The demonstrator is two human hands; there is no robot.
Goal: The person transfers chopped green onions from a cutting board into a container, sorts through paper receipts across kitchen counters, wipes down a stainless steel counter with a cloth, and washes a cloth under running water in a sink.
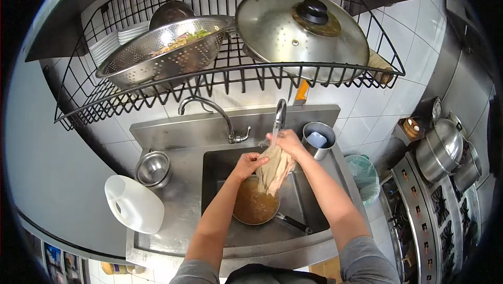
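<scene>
My left hand [250, 165] and my right hand [288, 144] both grip a limp, pale beige, folded piece [273, 171] that looks like cloth or meat; I cannot tell which. It hangs under the right-hand faucet [280, 113], where water seems to run onto it. My left fingers pinch its left edge, while my right hand holds the top. Below it, a frying pan [255, 205] with brownish liquid sits in the sink [306, 208]. The hanging lower end partly hides the pan's far rim. The pan's black handle points to the lower right.
A white plastic jug [134, 204] and metal bowls [153, 168] stand left of the sink. A metal pot [319, 140] is on the right. Overhead, a wire rack [220, 74] bears a colander [166, 51] and a large lid [303, 32]. A stove [419, 221] stands far right.
</scene>
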